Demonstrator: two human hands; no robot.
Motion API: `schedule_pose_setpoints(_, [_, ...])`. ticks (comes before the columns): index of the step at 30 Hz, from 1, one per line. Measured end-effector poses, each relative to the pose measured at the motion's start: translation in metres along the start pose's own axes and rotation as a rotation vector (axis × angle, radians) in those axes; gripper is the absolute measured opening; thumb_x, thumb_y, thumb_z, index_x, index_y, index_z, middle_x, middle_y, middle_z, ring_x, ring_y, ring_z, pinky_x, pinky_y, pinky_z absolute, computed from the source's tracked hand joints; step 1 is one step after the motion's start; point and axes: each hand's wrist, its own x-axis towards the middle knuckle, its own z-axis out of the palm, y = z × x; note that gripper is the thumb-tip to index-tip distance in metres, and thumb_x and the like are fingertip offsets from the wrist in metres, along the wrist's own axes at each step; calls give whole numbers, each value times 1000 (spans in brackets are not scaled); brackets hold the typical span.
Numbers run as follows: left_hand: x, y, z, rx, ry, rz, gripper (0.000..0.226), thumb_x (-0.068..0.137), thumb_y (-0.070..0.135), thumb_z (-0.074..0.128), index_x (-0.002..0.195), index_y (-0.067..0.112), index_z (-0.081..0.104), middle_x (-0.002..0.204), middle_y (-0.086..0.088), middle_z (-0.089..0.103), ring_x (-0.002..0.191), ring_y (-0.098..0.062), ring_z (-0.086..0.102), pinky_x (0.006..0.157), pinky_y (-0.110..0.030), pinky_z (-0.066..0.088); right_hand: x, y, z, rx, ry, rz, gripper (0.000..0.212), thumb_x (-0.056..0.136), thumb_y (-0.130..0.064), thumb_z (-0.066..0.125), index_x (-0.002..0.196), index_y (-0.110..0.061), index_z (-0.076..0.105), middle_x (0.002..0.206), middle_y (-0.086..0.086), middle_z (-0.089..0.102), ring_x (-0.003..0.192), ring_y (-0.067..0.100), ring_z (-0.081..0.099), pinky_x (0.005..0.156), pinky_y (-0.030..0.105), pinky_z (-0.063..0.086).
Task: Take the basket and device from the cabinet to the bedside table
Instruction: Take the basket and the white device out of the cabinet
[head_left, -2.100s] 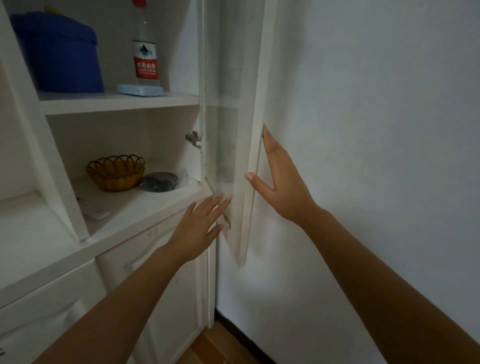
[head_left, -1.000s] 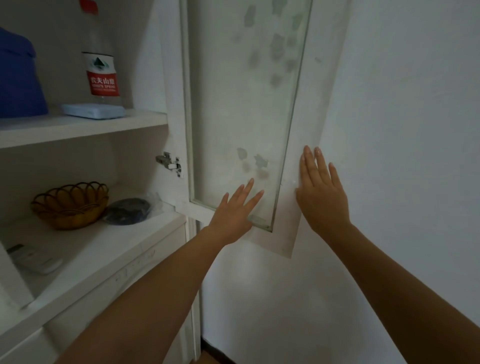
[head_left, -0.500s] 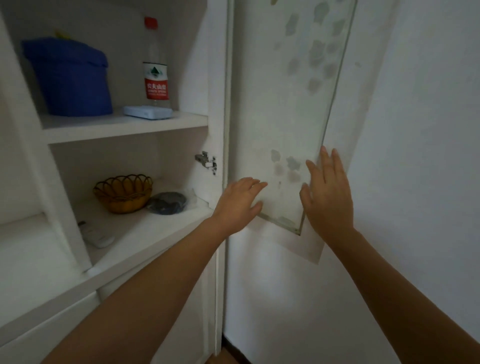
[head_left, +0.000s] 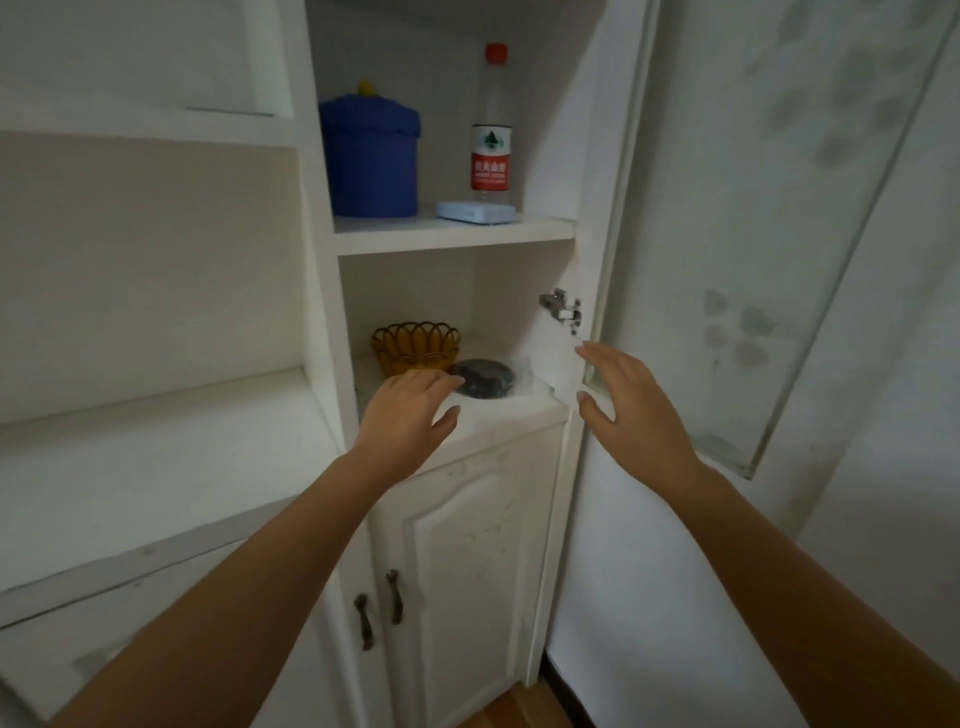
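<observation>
Head view: the scalloped amber woven basket (head_left: 415, 345) stood on the white cabinet shelf (head_left: 514, 413), at 10 o'clock of the adjacent round dark device (head_left: 485, 378). Left hand (head_left: 410, 410), fingers relaxed and empty, hovered at the device's 8 o'clock; right hand (head_left: 628, 410), fingers spread, at 3 o'clock.

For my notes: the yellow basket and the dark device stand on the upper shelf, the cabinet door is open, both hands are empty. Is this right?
Wrong shelf: in the head view the basket and device stand on the lower shelf. The door is open; the left hand and right hand are empty.
</observation>
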Motion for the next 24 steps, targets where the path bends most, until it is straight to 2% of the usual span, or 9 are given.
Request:
schedule_pose_setpoints(2, [-12, -6, -6, 20, -1, -31, 32, 86, 19, 60, 115, 9, 58, 113, -12, 64, 102, -31, 57, 84, -41, 44, -2, -4, 7, 24, -32, -4, 45, 91, -17, 49, 135, -15, 38, 142, 6, 42, 130, 21, 37, 108, 32, 27])
schedule_pose_setpoints(10, [-20, -19, -10, 66, -2, -70, 33, 86, 20, 59, 116, 9, 58, 113, -12, 63, 101, -31, 57, 86, -41, 43, 6, -5, 19, 67, -16, -18, 43, 92, -17, 47, 134, -13, 39, 140, 7, 44, 129, 21, 37, 104, 26, 24])
schedule_pose_setpoints(17, [12, -33, 3, 20, 36, -51, 33, 84, 17, 61, 117, 11, 58, 114, -10, 63, 104, -28, 55, 85, -41, 44, 30, 8, 33, 87, -8, 2, 42, 92, -21, 47, 134, -15, 39, 138, 5, 46, 128, 17, 38, 102, 23, 24])
schedule_pose_setpoints(21, [35, -43, 22, -4, 48, -49, 30, 85, 18, 60, 114, 11, 59, 113, -10, 63, 103, -28, 56, 86, -41, 44, 50, 21, 39, 82, -16, 24, 43, 92, -23, 47, 134, -16, 39, 138, 4, 46, 126, 17, 39, 101, 27, 30])
schedule_pose_setpoints(24, [54, -49, 38, -19, 43, -32, 27, 84, 16, 62, 110, 10, 61, 109, -11, 65, 100, -28, 57, 83, -40, 45, 64, 31, 39, 78, 2, 42, 43, 92, -25, 46, 134, -17, 39, 139, 4, 45, 128, 17, 37, 103, 26, 27])
